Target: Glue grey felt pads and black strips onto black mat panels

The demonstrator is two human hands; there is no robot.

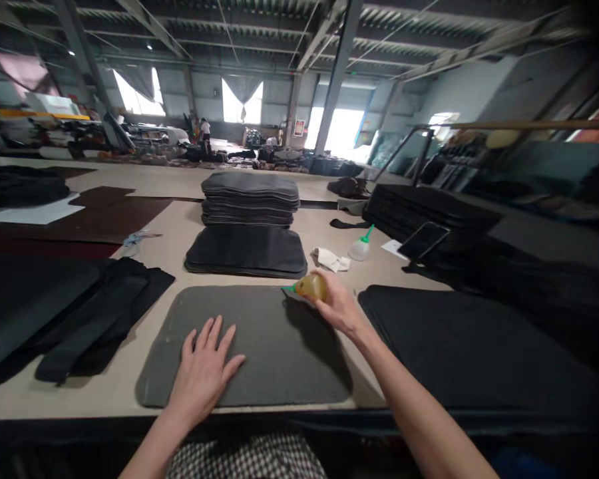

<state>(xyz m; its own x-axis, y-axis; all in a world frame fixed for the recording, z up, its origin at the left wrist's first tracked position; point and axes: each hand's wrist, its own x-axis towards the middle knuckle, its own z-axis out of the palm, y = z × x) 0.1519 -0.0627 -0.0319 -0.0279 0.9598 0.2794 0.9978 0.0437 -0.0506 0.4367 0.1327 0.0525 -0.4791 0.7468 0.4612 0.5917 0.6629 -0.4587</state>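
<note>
Right at the centre, a small amber squeeze bottle with a thin green nozzle [312, 288] is being gripped by the right hand [337, 303], fingers curled around its body, and is tipped sideways over the far edge of a grey, round-cornered flat panel [274, 352]. The nozzle is pointed leftward along that edge; whether the panel is touched by the tip cannot be told. And the left hand [203, 369]? Released, laid flat with fingers spread on the panel's left half.

The panel itself is set along the near edge of the beige tabletop [112, 396]. To its right, just beside it, the near edge is lined by a broad pile of black panels [459, 346]. Over towards the near left corner, a wide black strap [100, 319] is laid over dark pieces.

Farther out, a low stack of black round-cornered panels [247, 249] is placed just beyond the grey panel, backed by a taller grey-black stack [249, 199] near the tabletop's far edge. To the right of the low stack, a crumpled white cloth [332, 259] is seen near a translucent bottle with a green nozzle [359, 249], and a dark phone [424, 241] is propped up beyond, on the right.
</note>
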